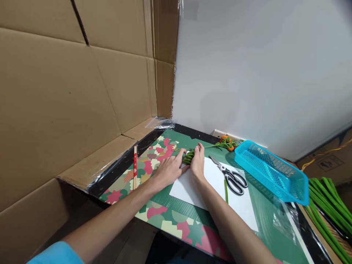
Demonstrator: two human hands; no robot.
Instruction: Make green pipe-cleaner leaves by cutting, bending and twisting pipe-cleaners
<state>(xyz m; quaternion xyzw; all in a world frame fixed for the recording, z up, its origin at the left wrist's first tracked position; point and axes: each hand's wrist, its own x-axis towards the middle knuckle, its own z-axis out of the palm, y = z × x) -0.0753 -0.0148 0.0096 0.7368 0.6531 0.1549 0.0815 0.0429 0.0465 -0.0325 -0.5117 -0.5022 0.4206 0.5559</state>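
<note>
A short bundle of cut green stalks [188, 157] lies at the upper left of a white paper sheet [188, 190], between my two hands. My left hand [171, 167] presses on its left side, with thumb and fingers bent against it. On the other side, my right hand [198, 161] is curled along the bundle, its fingers partly hidden. To the right of my hands, scissors with black and grey handles [232, 179] rest on the paper. A single cut piece of green stalk [226, 191] lies beside their handles.
A blue perforated basket [298, 192] stands at the right, near long green stalks [330, 205]. Orange flowers [227, 142] lie by the wall. Chopsticks in a red wrapper [135, 165] are on the left of the patterned mat [189, 234]. Cardboard [82, 91] walls the left side.
</note>
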